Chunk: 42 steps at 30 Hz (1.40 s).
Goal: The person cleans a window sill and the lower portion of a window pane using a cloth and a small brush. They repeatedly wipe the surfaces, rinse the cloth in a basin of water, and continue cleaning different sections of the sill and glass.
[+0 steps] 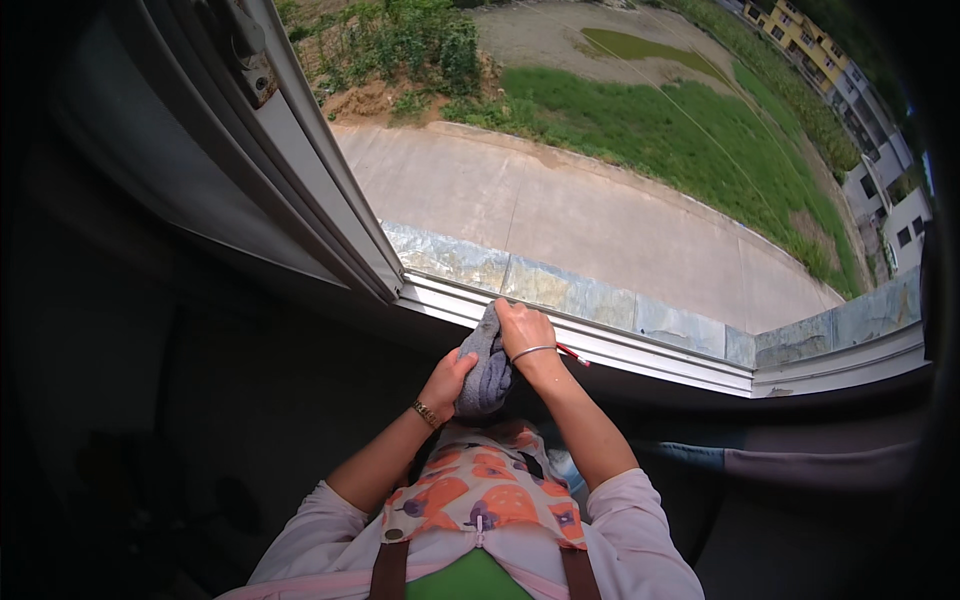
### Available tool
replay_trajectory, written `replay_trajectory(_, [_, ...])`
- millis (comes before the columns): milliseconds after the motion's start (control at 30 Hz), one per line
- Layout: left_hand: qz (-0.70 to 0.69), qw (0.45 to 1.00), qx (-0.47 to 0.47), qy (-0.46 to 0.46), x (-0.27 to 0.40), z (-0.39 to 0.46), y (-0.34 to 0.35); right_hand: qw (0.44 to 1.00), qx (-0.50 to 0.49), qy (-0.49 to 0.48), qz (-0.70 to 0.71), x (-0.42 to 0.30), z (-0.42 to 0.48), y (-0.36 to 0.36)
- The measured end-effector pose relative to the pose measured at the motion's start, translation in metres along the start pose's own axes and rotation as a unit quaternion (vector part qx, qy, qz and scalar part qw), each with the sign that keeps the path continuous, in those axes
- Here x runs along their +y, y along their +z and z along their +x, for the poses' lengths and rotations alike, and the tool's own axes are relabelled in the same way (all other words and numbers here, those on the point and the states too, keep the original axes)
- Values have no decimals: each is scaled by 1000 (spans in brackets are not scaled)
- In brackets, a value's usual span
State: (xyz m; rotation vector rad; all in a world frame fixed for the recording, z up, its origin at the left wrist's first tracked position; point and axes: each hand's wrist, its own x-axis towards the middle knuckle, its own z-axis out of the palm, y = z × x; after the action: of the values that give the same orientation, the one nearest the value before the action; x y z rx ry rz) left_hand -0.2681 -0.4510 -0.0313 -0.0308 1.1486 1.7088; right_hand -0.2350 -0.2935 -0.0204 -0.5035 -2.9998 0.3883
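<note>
A grey towel-like cloth (484, 375), folded and bunched, is held between both hands in front of the window track (637, 345). My left hand (448, 382) grips its left side, thumb on top. Higher up, my right hand (527, 330) pinches the cloth's upper end at the inner edge of the white track. A thin red pencil-like stick (574, 354) with a pale end pokes out beside my right wrist. Its other end is hidden behind that hand, and I cannot tell whether my fingers hold it.
A sliding window sash (330, 187) with a rusty latch (259, 79) stands at the left. Beyond the track runs a stone-tiled outer ledge (570, 289), with a concrete road (562, 210) below. A blue container (574, 480) shows partly beside my apron (480, 484). Fabric (817, 465) stretches at the right.
</note>
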Motion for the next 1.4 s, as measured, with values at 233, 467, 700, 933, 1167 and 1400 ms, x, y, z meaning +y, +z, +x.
replay_trajectory(233, [42, 998, -27, 49, -22, 12, 5, 1000, -11, 5, -28, -4, -4, -9])
replay_trajectory(467, [-47, 992, 70, 95, 1, 4, -57, 997, 30, -75, -4, -82, 59, 32])
replay_trajectory(700, [99, 990, 49, 92, -2, 3, -43, 995, 16, -84, -45, -61, 45, 16])
replay_trajectory(933, [255, 955, -128, 86, -30, 15, 23, 989, -29, 45, -136, 56, -50, -34])
replay_trajectory(1167, [156, 965, -201, 62, -41, 26, 77, 990, 64, 101, -78, 83, -68, -45])
replay_trajectory(1400, [106, 986, -125, 13, -24, 23, 43, 986, -73, 92, -119, 71, -33, -41])
